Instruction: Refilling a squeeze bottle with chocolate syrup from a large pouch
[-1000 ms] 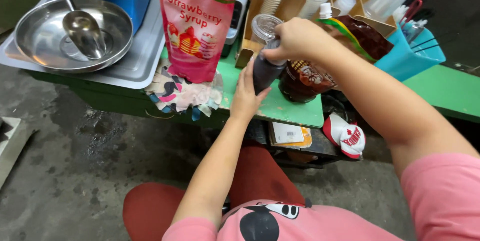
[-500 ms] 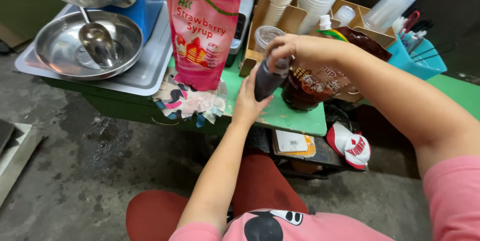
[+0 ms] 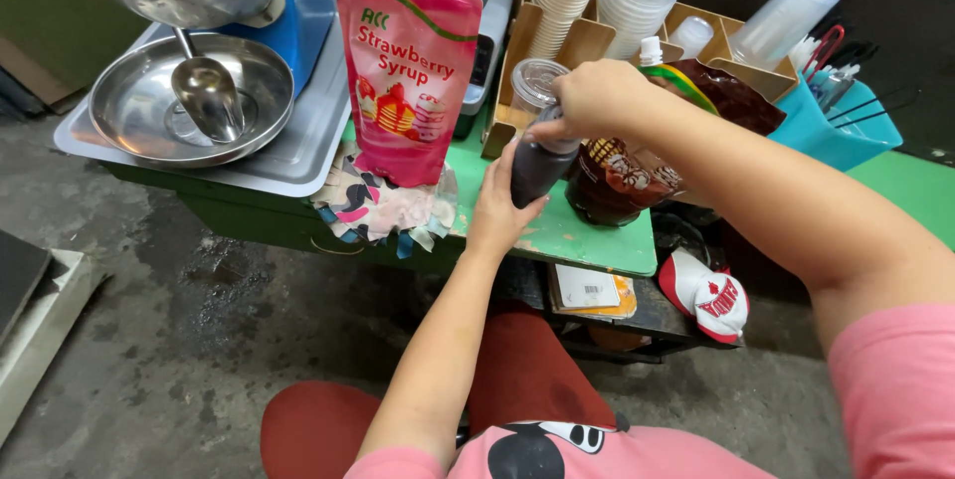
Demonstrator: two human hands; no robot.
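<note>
- Green-painted worktop (image 3: 587, 240), crowded, stood over a stained concrete floor.
- At far left, a steel bowl (image 3: 189, 101) held a scoop under the blue machine; beside it stood an upright pink syrup pouch (image 3: 410, 71).
- Left hand (image 3: 500, 208) braced the dark bottle (image 3: 537, 169) from below, fingers wrapped round it.
- Right hand (image 3: 595, 96) gripped its top, apparently twisting.
- Compared with half a second before, both hands kept their grip; only the camera's view had shifted.
</note>
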